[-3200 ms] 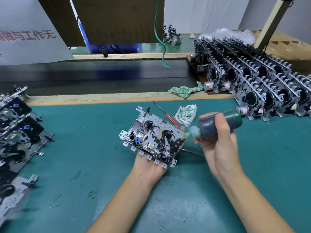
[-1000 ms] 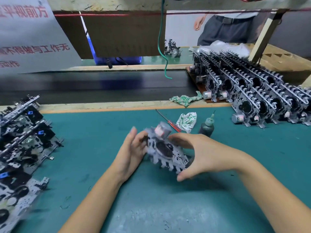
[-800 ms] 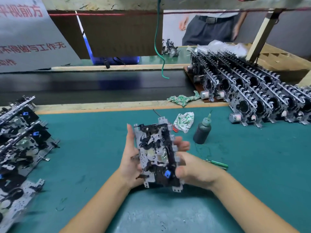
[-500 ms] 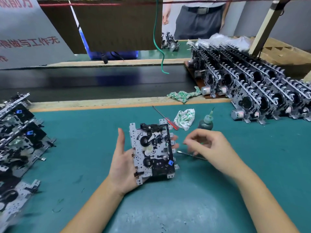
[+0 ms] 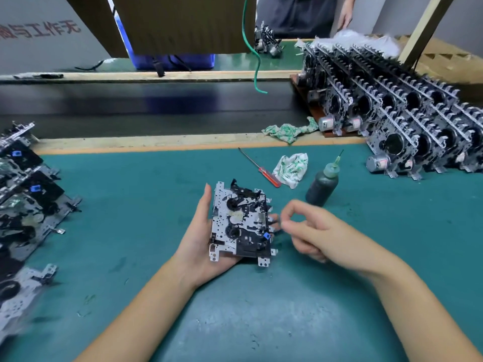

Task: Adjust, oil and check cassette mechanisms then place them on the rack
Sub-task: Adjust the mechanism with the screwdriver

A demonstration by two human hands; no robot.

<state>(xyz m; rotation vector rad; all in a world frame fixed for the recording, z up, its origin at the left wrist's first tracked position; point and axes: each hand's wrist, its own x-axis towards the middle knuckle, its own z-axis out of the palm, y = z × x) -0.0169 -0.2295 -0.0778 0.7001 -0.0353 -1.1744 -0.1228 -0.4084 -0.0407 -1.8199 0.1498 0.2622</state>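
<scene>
While the left hand (image 5: 201, 239) lies palm-up just above the teal bench mat (image 5: 130, 205), a cassette mechanism (image 5: 241, 222) rests face-up on it, thumb straight along its left edge, fingertips showing past its right edge; the right hand (image 5: 317, 232) sits just right of the mechanism, blurred, thumb and forefinger pinched together near its right edge, other fingers curled; whether they hold anything I cannot tell. Beyond the hands, on the mat: a red-handled screwdriver (image 5: 261, 169), a crumpled green-printed rag (image 5: 290, 169) beside it, a dark oil bottle (image 5: 322, 185) with needle tip standing upright to the right of the rag. A second rag (image 5: 287, 130) lies on the wooden strip further back. Far right: rack (image 5: 311, 111) crowded with upright mechanisms in rows (image 5: 407, 121). Left edge: more mechanisms (image 5: 26, 199) laid flat, overlapping, blurred. Far side: dark conveyor belt (image 5: 156, 108), hanging green cable (image 5: 252, 48), another person (image 5: 300, 14) standing behind.
</scene>
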